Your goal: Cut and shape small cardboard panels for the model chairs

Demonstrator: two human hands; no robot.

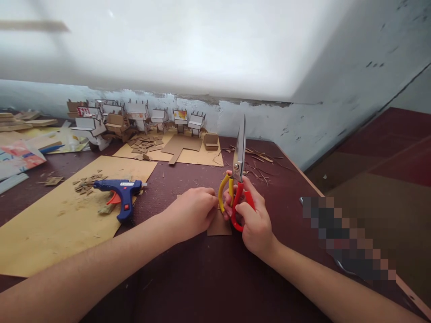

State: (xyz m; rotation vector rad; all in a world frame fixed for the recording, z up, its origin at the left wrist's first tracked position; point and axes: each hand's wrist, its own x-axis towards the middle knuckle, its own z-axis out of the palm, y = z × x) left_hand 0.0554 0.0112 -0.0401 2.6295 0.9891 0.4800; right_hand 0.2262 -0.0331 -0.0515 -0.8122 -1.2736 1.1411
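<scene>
My right hand [257, 220] is wrapped round the handles of a pair of scissors [239, 157], one handle yellow and one red. The blades point up and away from me and look closed together. Just left of it, my left hand [195, 211] is closed, fingers curled down at a brown cardboard piece [220, 226] low over the dark table. The left fingertips are mostly hidden; they appear to grip the cardboard. Part of that cardboard shows below the scissor handles, between both hands.
A blue glue gun [124, 193] lies on a tan board [67, 224] at left, beside small cardboard scraps [85, 186]. Several cardboard models [134, 114] line the wall. A small folded cardboard piece [211, 141] and thin strips [259, 154] lie behind. A blurred-out object [343, 237] is at right.
</scene>
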